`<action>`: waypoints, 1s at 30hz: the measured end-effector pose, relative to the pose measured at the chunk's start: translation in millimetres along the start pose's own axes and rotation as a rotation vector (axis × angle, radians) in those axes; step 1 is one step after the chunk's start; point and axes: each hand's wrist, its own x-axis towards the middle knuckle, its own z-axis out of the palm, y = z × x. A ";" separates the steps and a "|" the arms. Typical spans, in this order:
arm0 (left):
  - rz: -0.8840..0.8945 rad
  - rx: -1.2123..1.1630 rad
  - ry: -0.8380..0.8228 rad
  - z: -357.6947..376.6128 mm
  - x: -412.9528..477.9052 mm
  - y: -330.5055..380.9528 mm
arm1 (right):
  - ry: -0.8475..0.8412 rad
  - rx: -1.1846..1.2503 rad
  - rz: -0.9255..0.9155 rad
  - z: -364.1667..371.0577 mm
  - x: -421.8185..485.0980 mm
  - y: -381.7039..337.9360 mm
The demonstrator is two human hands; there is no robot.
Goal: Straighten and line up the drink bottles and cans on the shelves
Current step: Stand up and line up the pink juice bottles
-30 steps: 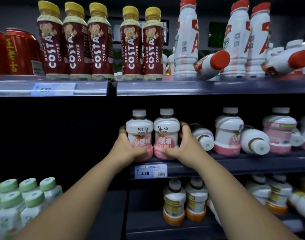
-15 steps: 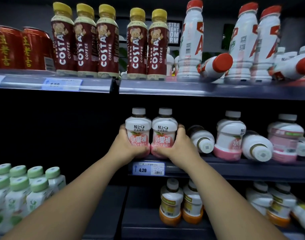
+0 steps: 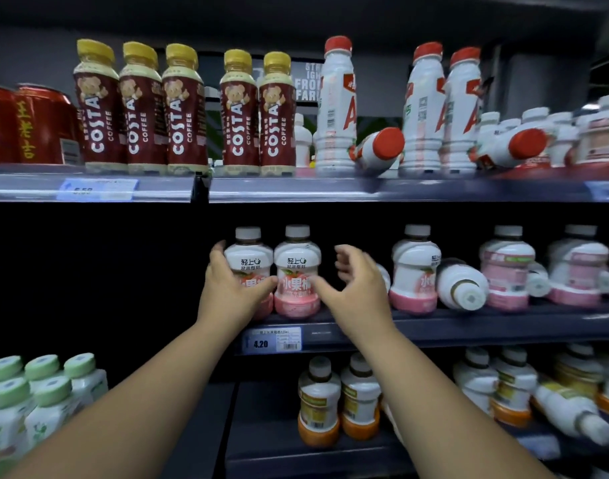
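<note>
Across the top shelf (image 3: 88, 188) stand two red cans (image 3: 30, 126) at the left, then five upright Costa bottles (image 3: 189, 108) in a row with a gap after the third, then tall white red-capped bottles (image 3: 335, 108); two of that kind lie toppled, caps toward the camera, one (image 3: 379, 150) between upright ones and another (image 3: 513, 148) farther right. On the middle shelf (image 3: 468, 323) two pink bottles (image 3: 296, 271) stand upright and touching at the left end, labels forward, above a price tag (image 3: 272, 339) reading 4.20; right of them another pink one (image 3: 415, 271) stands upright, with a fallen one (image 3: 463, 288) just beside it, cap forward; more pink bottles farther right are blurred. On the bottom shelf (image 3: 261, 454) two orange-based bottles (image 3: 337, 399) stand side by side; one white bottle (image 3: 572, 414) lies tilted at the right; green-capped bottles (image 3: 37, 385) cluster at lower left. The left hand (image 3: 232, 290) wraps the left pink bottle, its fingers (image 3: 217, 252) round the far side and thumb across the label; the right hand (image 3: 356, 292) is apart from the pair, its fingers (image 3: 346, 257) spread and curled, holding nothing, thumb near the right pink bottle's base.
</note>
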 end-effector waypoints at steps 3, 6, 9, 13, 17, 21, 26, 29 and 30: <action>-0.057 0.057 -0.031 0.6 -8.2 -4.7 | 0.324 -0.088 -0.011 -16.9 -10.4 9.9; -0.058 0.133 -0.015 2.6 -10.9 -10.8 | 0.345 -0.188 0.153 -19.3 -14.1 27.1; -0.045 0.154 -0.007 2.9 -8.4 -13.2 | 0.302 -0.324 0.232 -9.9 -19.4 36.8; -0.041 0.157 -0.007 2.6 -7.0 -15.3 | 0.343 -0.370 0.211 0.1 -19.5 34.5; -0.038 0.162 -0.014 2.2 -7.1 -14.9 | 0.330 -0.242 0.232 4.1 -19.4 29.2; -0.049 0.193 -0.011 1.6 -9.0 -11.5 | 0.302 -0.042 0.163 -2.4 -17.0 17.0; -0.072 0.205 -0.011 0.9 -10.1 -8.7 | 0.311 0.206 0.065 -28.2 22.4 -10.1; -0.085 0.209 -0.011 1.0 -10.5 -8.1 | 0.233 0.260 0.121 -30.2 47.3 -5.7; -0.086 0.208 -0.012 0.7 -11.0 -7.7 | 0.188 0.259 0.143 -28.8 52.6 -2.2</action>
